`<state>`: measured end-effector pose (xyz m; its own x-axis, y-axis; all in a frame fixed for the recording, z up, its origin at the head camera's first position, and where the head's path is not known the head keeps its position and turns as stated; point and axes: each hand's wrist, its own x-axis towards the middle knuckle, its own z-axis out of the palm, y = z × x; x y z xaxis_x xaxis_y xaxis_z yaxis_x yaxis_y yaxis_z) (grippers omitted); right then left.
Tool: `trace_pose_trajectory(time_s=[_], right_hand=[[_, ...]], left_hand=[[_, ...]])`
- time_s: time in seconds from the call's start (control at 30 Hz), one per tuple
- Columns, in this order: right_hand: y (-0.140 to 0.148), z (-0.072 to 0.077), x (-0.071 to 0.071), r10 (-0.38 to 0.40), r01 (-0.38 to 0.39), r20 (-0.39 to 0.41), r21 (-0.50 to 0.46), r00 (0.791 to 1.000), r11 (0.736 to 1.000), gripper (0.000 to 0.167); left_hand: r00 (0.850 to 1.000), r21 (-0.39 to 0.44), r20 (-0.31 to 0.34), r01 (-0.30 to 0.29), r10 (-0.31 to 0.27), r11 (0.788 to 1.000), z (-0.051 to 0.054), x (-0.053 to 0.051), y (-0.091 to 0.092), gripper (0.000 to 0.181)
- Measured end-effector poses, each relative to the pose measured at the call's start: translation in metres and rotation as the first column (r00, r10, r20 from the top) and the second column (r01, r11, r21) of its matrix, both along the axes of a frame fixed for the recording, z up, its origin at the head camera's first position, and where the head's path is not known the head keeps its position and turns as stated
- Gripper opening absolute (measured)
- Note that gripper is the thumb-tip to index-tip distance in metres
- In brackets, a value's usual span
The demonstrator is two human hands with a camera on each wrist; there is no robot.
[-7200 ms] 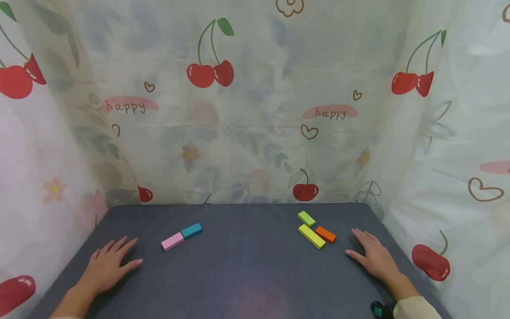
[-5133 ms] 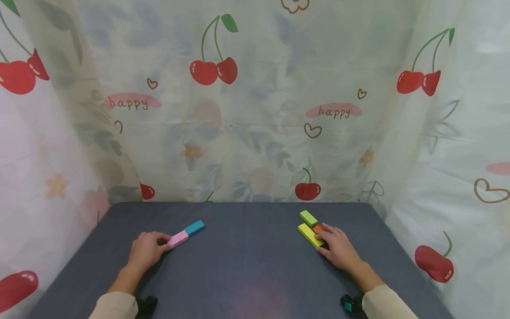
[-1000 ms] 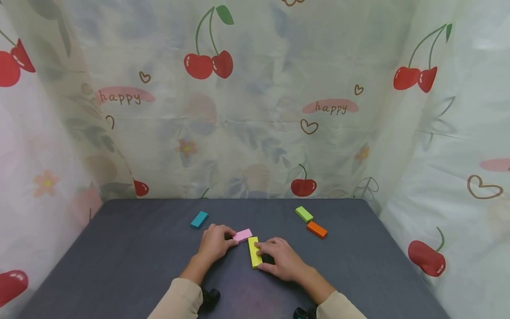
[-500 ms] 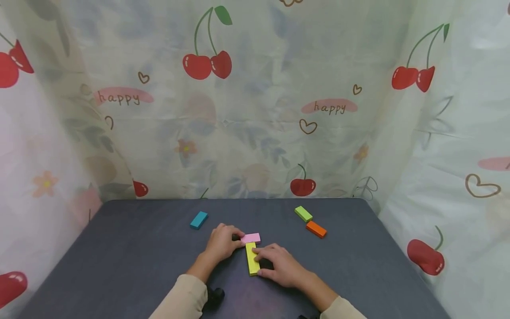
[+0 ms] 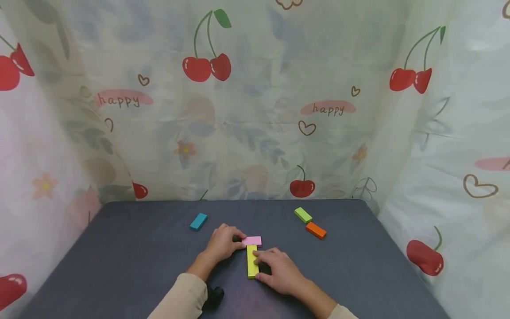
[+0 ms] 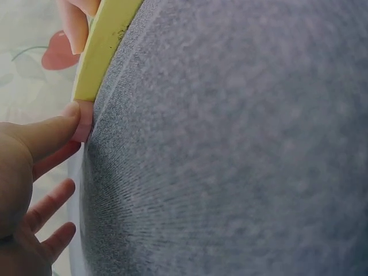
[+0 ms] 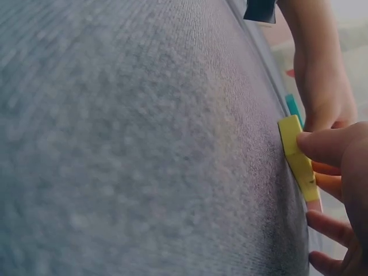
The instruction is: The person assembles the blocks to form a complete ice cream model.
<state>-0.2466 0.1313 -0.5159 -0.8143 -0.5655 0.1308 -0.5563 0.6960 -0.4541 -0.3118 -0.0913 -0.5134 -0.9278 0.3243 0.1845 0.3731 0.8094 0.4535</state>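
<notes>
In the head view a pink block lies crosswise at the far end of a yellow block, the two touching in a T shape. My left hand pinches the pink block's left end between thumb and fingers. My right hand grips the yellow block from its right side. The left wrist view shows the left thumb on the pink block, against the end of the yellow block. In the right wrist view the right thumb presses the near part of the yellow block.
A blue block lies on the dark table at the back left. At the back right, a lime green block lies close to an orange block. A patterned curtain stands behind the table and along both sides.
Both hands have come from the sides to the middle, bringing the pink and yellow blocks together. The pink block has turned crosswise and the yellow one has straightened. The blue block now lies apart from the pink.
</notes>
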Motion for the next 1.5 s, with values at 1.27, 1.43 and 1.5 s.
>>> trace_pose_trajectory(time_s=[1.27, 1.43, 1.5], right_hand=[[0.070, 0.005, -0.017, -0.113, 0.100, -0.098, -0.133, 0.989, 0.986, 0.027], [0.077, 0.006, -0.021, -0.141, 0.128, -0.107, -0.116, 0.984, 0.985, 0.026], [0.080, 0.006, -0.025, -0.150, 0.136, -0.135, -0.113, 0.979, 0.984, 0.025]], left_hand=[[0.961, -0.231, 0.023, 0.274, -0.276, 0.934, 0.012, 0.037, 0.003, 0.060], [0.962, -0.263, 0.005, 0.265, -0.273, 0.928, 0.011, 0.037, 0.004, 0.057], [0.963, -0.258, 0.015, 0.264, -0.269, 0.930, 0.011, 0.037, 0.004, 0.058]])
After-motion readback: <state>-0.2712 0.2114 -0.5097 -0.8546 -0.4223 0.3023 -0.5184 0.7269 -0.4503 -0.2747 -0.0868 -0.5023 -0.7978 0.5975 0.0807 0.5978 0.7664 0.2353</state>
